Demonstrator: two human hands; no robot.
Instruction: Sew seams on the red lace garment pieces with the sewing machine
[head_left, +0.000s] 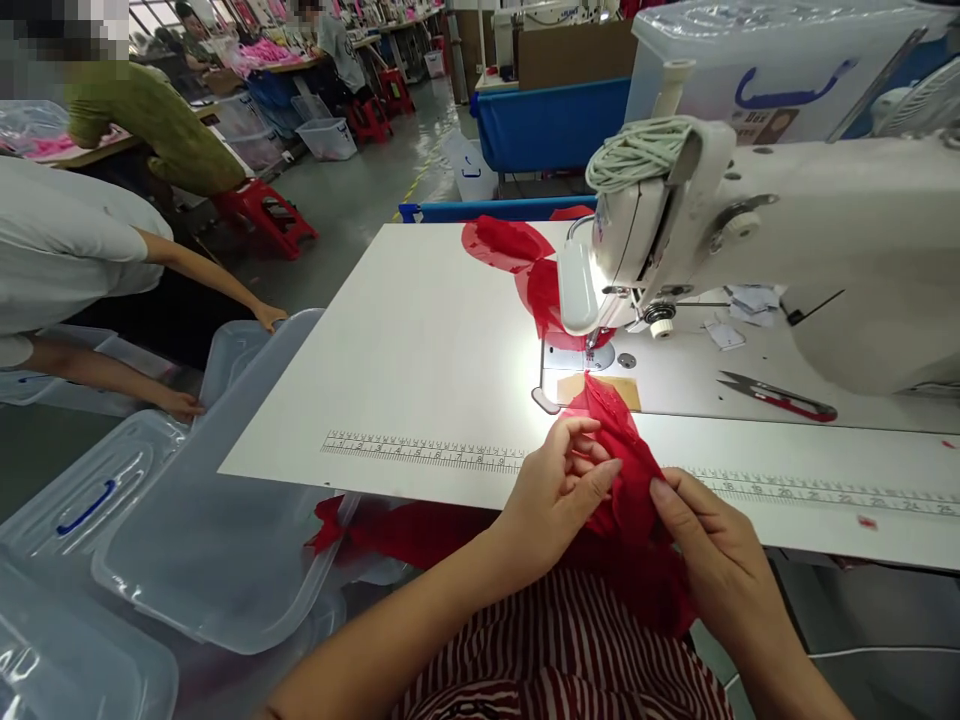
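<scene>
My left hand [559, 490] and my right hand [705, 540] pinch a piece of red sheer fabric [622, 450] at the front edge of the white sewing table [420, 340]. The fabric runs up toward the presser foot [596, 345] of the white sewing machine [787, 240]. More red fabric [517, 255] lies behind the needle on the table, and some hangs into my lap. Both hands have fingers closed on the cloth.
Red-handled thread snips [780, 398] lie on the machine bed at the right. Clear plastic bins and lids [210, 520] are stacked at my left. A person in a white shirt [67, 250] reaches into bins there. A ruler strip [420, 452] runs along the table's front.
</scene>
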